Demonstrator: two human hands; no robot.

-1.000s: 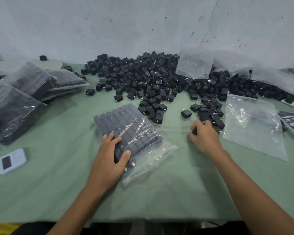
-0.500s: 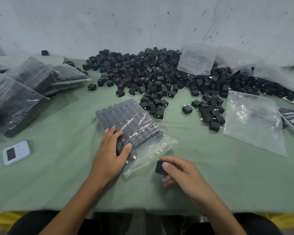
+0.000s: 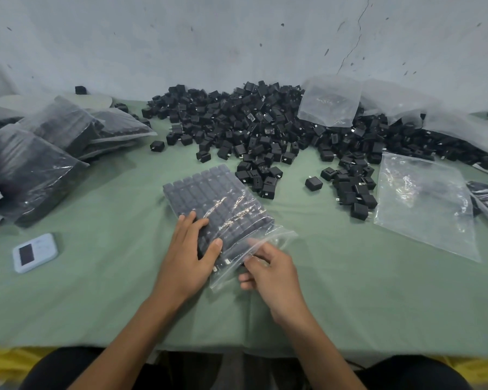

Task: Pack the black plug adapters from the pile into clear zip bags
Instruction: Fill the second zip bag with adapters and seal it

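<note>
Clear plastic first: the zip bag [image 3: 220, 209] lies flat on the green cloth [image 3: 96, 291] in front of us, mouth towards us, packed with neat rows of black adapters and nearly full. The left hand [image 3: 190, 254] lies flat on its near left corner, fingers straight and a bit spread, thumb out, pressing the rows down. The right hand [image 3: 271, 274] is at the open mouth with its fingers curled. It looks to pinch the top film, one finger showing blurred through the plastic. We cannot tell if it also holds an adapter.

Risks, as we judge them:
- Prongs show at the mouth just beside the left thumb. Pushing more in against them could snag or pierce the thin film.
- The left hand pins one corner only, so a shove from the mouth could buckle the far rows and tip adapters out of line.
- The film is slick, so the pinch may slip and the mouth may fall shut mid-insert.
- With the bag this full, units near the seal could block the zip or slide out when the bag is lifted.

The pile [image 3: 251, 122] sits well behind the bag, and one loose adapter [image 3: 313, 183] lies apart from it. An empty bag [image 3: 426, 204] waits at right, and filled bags [image 3: 40, 153] are stacked at left.
</note>
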